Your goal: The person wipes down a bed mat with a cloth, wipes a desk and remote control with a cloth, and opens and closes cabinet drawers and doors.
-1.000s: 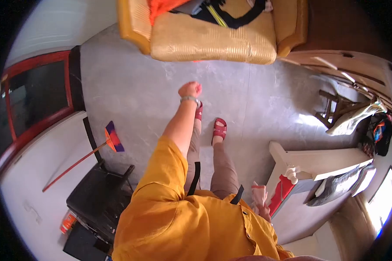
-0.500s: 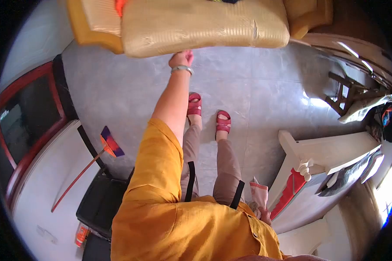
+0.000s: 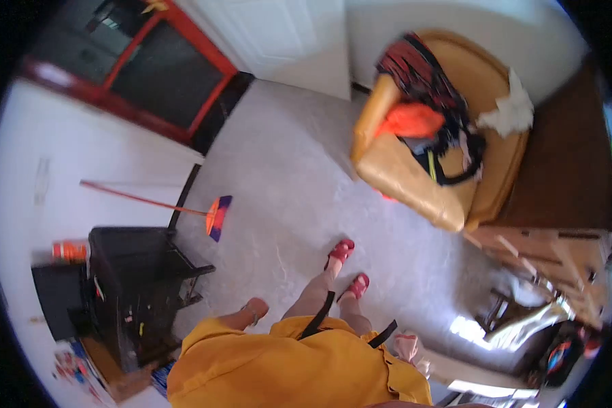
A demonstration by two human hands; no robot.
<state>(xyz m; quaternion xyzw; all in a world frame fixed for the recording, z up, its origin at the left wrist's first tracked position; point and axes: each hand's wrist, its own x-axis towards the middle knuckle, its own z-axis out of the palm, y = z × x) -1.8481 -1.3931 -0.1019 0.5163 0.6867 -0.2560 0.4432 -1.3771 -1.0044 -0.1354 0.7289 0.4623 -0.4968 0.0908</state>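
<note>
My left hand (image 3: 258, 307), with a bracelet at the wrist, hangs low beside my leg, right of the black stand. Its fingers are smeared and partly hidden, and nothing shows in it. At my right side hangs a pink-and-white cloth-like thing (image 3: 406, 346), held by my right hand, which is mostly hidden by the yellow shirt. Farther ahead stands a tan armchair (image 3: 415, 180), apart from both hands. On its seat lie an orange cloth (image 3: 415, 120), dark clothes with straps, and a dark red striped garment (image 3: 415, 66). A white cloth (image 3: 512, 112) drapes over its armrest.
A broom (image 3: 215, 217) leans against the left wall by the black stand (image 3: 139, 292). A wooden cabinet (image 3: 557, 170) stands right of the armchair. Lower right is a small stool (image 3: 500, 306) with pale cloth. A white door (image 3: 285, 41) and a red-framed glass door (image 3: 163, 75) are at the back.
My view has turned left and the armchair now shows farther off, at upper right. My left arm, stretched towards the armchair's front edge before, has dropped to my side. The pink-and-white thing stays at my right.
</note>
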